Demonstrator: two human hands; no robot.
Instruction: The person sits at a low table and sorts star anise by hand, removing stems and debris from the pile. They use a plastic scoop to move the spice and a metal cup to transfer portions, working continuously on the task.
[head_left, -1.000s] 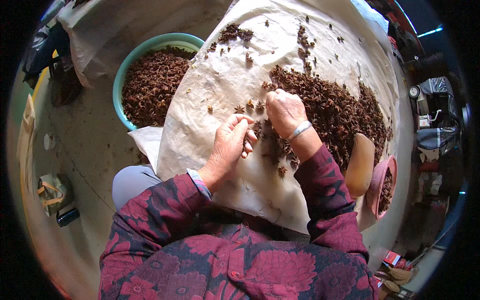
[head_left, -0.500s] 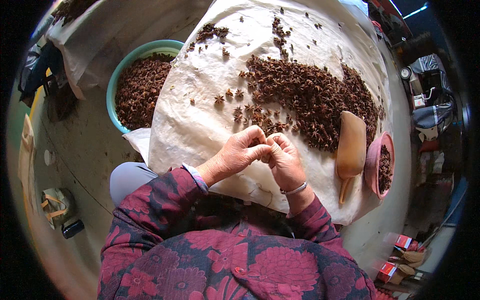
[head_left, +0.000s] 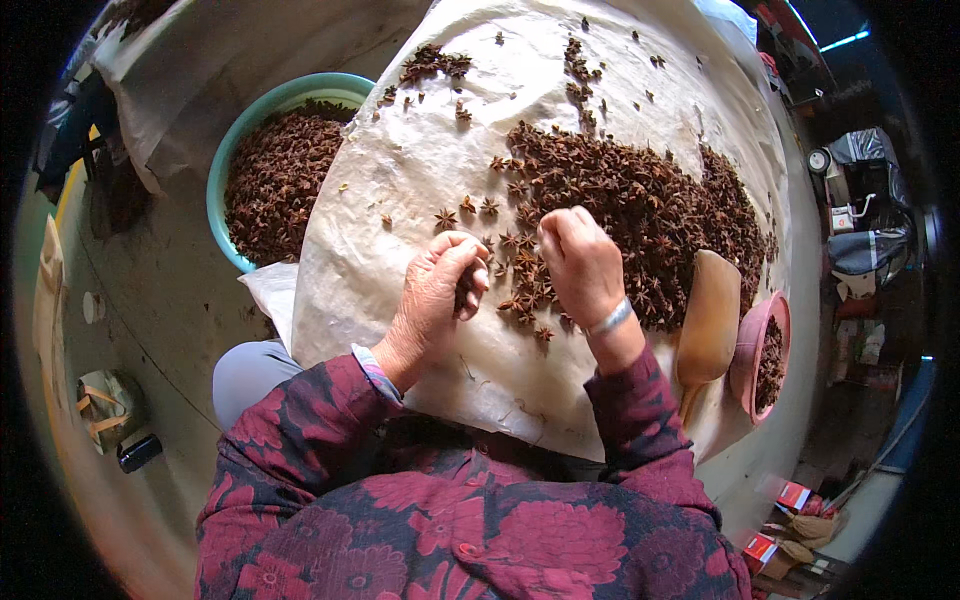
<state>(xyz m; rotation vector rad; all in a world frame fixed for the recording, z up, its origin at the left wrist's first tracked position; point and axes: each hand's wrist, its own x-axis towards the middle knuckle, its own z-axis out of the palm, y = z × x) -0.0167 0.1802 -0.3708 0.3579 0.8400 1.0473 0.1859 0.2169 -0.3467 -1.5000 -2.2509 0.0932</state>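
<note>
Star anise (head_left: 630, 190) lies in a broad brown heap on a white cloth-like sheet (head_left: 380, 270). My left hand (head_left: 435, 295) is curled above the sheet, left of the heap, with dark star anise showing inside its bent fingers. Over the near left edge of the heap is my right hand (head_left: 585, 265), its fingers drawn together; whatever they may hold is hidden. Between the hands, several loose stars (head_left: 525, 290) are spread on the sheet. A tan scoop (head_left: 708, 315) rests to the right of my right hand, handle toward me.
A teal basin (head_left: 217, 190) full of star anise stands beyond the sheet's left side. At the right edge sits a pink bowl (head_left: 745, 365) with dark bits inside. A bag (head_left: 110, 410) and a dark cylindrical object (head_left: 140, 453) are on the floor at left.
My hands, which were meeting at the fingertips, have come apart. The right has moved up and right over the heap, the left a little left. The whole view has shifted slightly.
</note>
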